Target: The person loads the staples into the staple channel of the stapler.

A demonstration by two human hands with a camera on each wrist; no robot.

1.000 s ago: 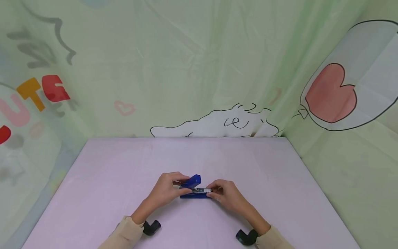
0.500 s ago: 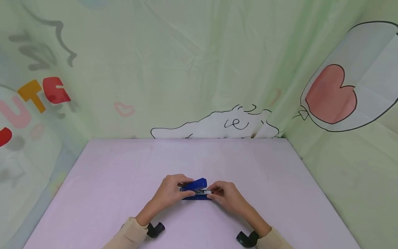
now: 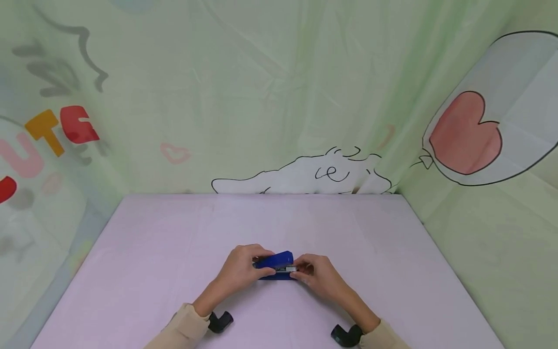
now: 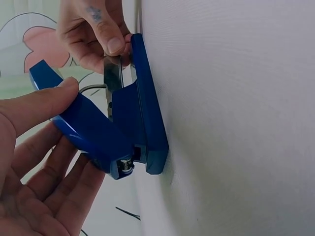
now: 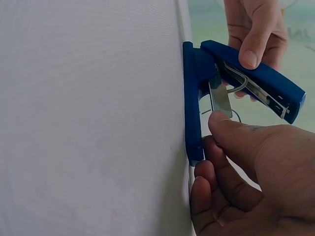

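Note:
A blue stapler (image 3: 279, 260) rests on the table with its top cover (image 4: 91, 123) swung up from the metal staple magazine (image 5: 221, 102). My left hand (image 3: 242, 265) grips that cover, thumb on one side and fingers on the other. At the front end, the thumb and fingers of my right hand (image 3: 320, 273) pinch the magazine above the blue base (image 5: 193, 108). A bent wire (image 5: 242, 84) spans the gap between cover and magazine. Part of the magazine's tip is hidden by the right fingers.
The pale lilac tabletop (image 3: 174, 232) stretches around both hands. Printed green curtains (image 3: 261, 97) stand along its back and sides. Black angled pieces (image 3: 221, 322) sit at both wrists, beside beige sleeves (image 3: 183, 329).
My left hand has moved slightly right, and the stapler's cover has tipped lower toward the magazine. The right hand has stayed nearly still at the front end.

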